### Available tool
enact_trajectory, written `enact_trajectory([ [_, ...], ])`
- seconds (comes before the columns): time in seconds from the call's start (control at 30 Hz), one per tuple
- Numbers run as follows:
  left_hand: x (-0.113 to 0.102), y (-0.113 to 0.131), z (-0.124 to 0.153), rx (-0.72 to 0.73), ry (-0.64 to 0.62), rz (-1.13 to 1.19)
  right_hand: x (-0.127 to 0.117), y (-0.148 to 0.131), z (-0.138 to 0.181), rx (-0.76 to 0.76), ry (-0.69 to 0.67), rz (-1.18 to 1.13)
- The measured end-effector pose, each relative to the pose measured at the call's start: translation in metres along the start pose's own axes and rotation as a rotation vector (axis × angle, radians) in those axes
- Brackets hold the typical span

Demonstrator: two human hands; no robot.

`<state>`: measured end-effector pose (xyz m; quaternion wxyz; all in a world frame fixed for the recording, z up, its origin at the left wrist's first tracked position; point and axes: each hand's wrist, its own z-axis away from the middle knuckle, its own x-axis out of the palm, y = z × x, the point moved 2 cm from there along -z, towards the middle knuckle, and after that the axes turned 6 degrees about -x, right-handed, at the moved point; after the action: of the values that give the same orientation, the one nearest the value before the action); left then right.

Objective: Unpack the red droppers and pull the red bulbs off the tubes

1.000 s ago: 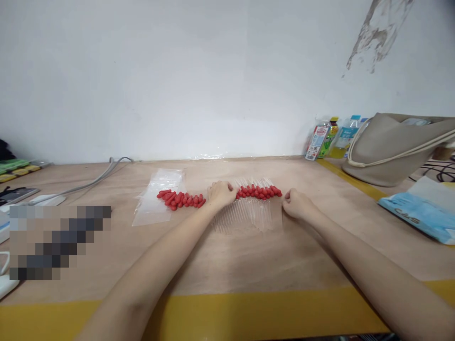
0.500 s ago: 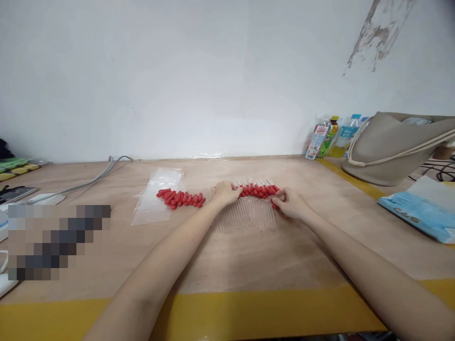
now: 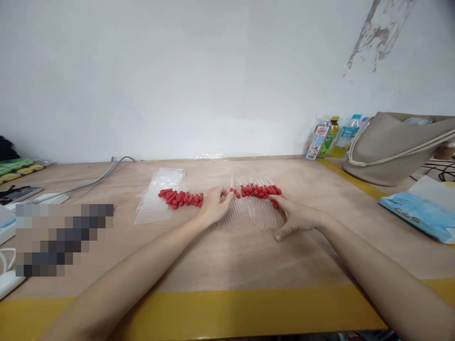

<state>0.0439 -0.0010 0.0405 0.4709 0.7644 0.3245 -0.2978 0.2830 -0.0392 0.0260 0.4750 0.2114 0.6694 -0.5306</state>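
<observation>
Between thumb and fingers, my left hand (image 3: 215,203) pinches a dropper (image 3: 232,182) by its red bulb, its thin clear tube pointing up toward the wall. My right hand (image 3: 300,213) is open, thumb spread away, its fingertips at the right end of a row of red-bulbed droppers (image 3: 254,190). Their clear tubes fan away from me. Just below, many clear tubes (image 3: 249,215) lie side by side, pointing toward me. To the left of my left hand, loose red bulbs (image 3: 185,198) lie in a line, some over clear plastic bags (image 3: 152,208).
A blue tissue pack (image 3: 415,213) lies at the right, with a grey bag (image 3: 387,147) and drink bottles (image 3: 343,139) behind it. A grey cable (image 3: 94,180) and a phone (image 3: 23,194) are at the left. Yellow tape (image 3: 231,312) runs along the front table edge.
My left hand has moved slightly left and down, and a dropper now stands out from its fingers. My right hand has gone from a pinch at a red bulb to spread fingers.
</observation>
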Motion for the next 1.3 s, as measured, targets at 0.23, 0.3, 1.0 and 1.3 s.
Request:
enact_trajectory([
  [0.23,-0.031,-0.031,0.046,0.304,0.024,0.094,-0.003,0.005,-0.003,0.033,0.093,-0.087],
  [0.3,-0.035,-0.032,0.052,0.365,0.062,0.123,-0.003,0.004,-0.005,0.020,0.152,-0.072],
  [1.0,-0.023,-0.019,0.063,0.639,0.129,0.001,0.055,-0.070,-0.009,-0.708,0.727,0.420],
  [1.3,-0.018,-0.011,0.063,0.666,0.078,-0.080,0.056,-0.073,-0.007,-0.750,0.707,0.409],
])
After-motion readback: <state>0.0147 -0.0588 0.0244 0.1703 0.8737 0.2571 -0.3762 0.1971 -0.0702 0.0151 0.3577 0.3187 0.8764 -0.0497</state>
